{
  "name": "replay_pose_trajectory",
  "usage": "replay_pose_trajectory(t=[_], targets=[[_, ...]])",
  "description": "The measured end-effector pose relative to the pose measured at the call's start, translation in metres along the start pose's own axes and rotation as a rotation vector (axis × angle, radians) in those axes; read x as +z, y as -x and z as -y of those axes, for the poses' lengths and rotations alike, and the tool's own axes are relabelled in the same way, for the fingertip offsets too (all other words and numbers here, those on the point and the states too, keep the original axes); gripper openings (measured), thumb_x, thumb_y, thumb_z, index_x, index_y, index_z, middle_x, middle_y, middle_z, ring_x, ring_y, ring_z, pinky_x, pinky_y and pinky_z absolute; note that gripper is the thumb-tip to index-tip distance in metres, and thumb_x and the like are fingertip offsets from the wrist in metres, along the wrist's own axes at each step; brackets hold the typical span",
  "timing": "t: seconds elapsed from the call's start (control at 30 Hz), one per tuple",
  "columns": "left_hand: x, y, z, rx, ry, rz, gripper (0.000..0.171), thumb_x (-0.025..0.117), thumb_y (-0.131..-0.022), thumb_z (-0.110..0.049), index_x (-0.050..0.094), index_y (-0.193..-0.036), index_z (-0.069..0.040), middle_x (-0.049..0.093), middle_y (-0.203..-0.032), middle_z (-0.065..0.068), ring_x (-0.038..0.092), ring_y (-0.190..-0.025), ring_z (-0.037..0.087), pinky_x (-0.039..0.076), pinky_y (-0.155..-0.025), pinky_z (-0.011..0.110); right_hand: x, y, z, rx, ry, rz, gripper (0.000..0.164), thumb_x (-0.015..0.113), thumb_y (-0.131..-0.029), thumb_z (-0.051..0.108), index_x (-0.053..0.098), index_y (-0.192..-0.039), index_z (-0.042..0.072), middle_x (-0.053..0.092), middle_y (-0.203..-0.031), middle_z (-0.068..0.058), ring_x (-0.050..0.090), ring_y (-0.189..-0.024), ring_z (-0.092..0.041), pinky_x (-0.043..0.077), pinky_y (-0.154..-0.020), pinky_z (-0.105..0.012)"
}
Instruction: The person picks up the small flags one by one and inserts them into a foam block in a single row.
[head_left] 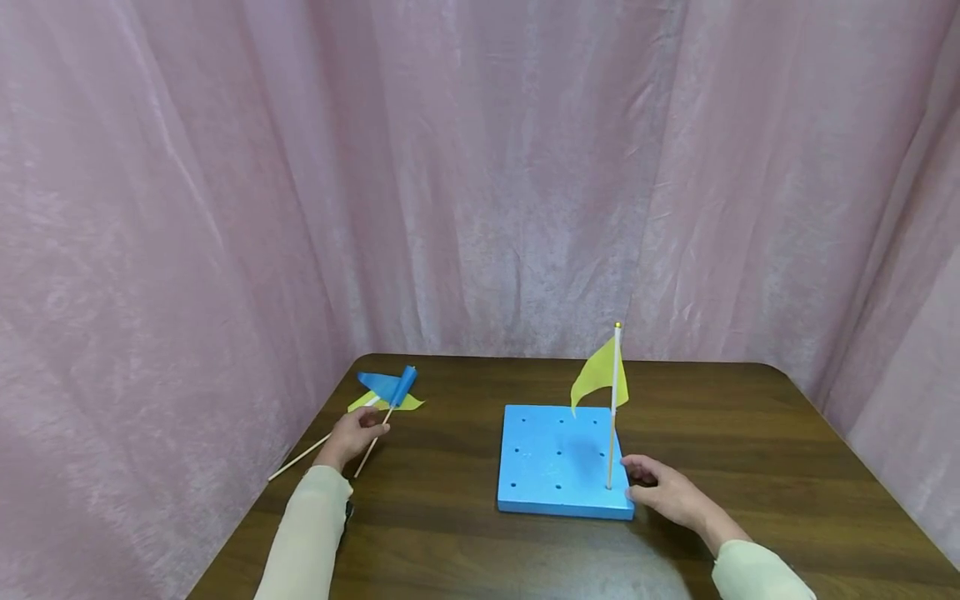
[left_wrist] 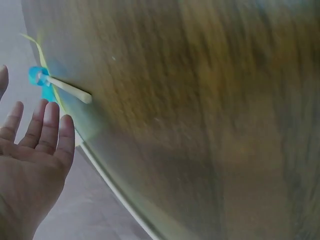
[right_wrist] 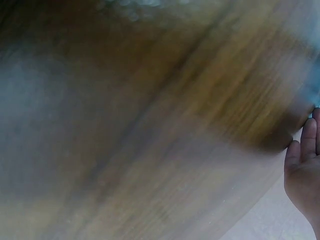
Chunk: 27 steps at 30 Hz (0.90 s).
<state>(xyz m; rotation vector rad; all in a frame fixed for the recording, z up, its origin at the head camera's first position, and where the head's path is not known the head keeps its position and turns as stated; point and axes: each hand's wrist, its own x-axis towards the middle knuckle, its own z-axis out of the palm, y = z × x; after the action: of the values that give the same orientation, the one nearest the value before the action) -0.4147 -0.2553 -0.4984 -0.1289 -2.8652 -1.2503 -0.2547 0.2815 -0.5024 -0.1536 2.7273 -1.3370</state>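
Note:
In the head view my left hand (head_left: 354,433) hovers over two flags lying at the table's left side. A blue flag (head_left: 403,387) on a thin stick lies across a yellow flag (head_left: 411,402) with a pale stick. The left wrist view shows this hand (left_wrist: 37,155) with extended fingers beside the blue flag's stick (left_wrist: 72,92), holding nothing. My right hand (head_left: 667,492) touches the right edge of a light blue board (head_left: 536,467) with several small holes. Another yellow flag (head_left: 598,375) stands upright in the board's front right hole. Relaxed fingers show on my right hand (right_wrist: 305,175) in its wrist view.
The board and flags are on a dark brown wooden table (head_left: 450,542) with rounded far corners. Pink curtains (head_left: 480,183) hang behind it and along both sides. The upright flag rises close beside my right hand.

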Motion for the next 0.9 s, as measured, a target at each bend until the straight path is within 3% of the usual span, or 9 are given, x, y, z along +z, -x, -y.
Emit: replay_pose_trajectory(t=[0.2,0.43,0.67,0.9], targets=[[-0.003,0.000,0.009,-0.016,0.000,0.010,0.054,0.070,-0.093,-0.019,0.050,-0.136,0.008,0.058,-0.120,0.027,0.055,-0.111,0.040,0.046,-0.092,0.052,0.000,0.000,0.000,-0.007,-0.001,0.000,0.053,0.071,-0.088,0.018,0.055,-0.135,0.002,0.059,-0.127,-0.016,0.052,-0.118,-0.035,0.041,-0.099,-0.058],[0.001,-0.004,0.018,-0.061,0.054,0.035,0.055,0.072,-0.091,-0.015,0.049,-0.138,0.006,0.058,-0.121,0.026,0.053,-0.114,0.041,0.046,-0.094,0.052,0.000,0.000,-0.001,-0.008,-0.005,-0.003,0.052,0.071,-0.088,0.018,0.055,-0.135,0.002,0.059,-0.127,-0.016,0.052,-0.117,-0.035,0.041,-0.099,-0.057],[0.001,-0.004,0.016,-0.082,0.097,0.057,0.056,0.072,-0.090,-0.010,0.049,-0.139,0.007,0.059,-0.115,0.023,0.056,-0.106,0.035,0.048,-0.090,0.047,0.000,0.000,0.000,-0.006,0.000,-0.004,0.052,0.072,-0.088,0.018,0.055,-0.134,0.002,0.059,-0.126,-0.016,0.052,-0.117,-0.035,0.041,-0.099,-0.058],[0.001,-0.002,0.015,-0.076,0.070,0.072,0.052,0.069,-0.090,-0.004,0.049,-0.136,0.011,0.059,-0.110,0.021,0.057,-0.102,0.032,0.049,-0.088,0.043,0.001,0.001,0.000,-0.029,-0.011,-0.013,0.051,0.072,-0.087,0.017,0.056,-0.133,0.001,0.060,-0.126,-0.017,0.053,-0.116,-0.035,0.041,-0.099,-0.057]])
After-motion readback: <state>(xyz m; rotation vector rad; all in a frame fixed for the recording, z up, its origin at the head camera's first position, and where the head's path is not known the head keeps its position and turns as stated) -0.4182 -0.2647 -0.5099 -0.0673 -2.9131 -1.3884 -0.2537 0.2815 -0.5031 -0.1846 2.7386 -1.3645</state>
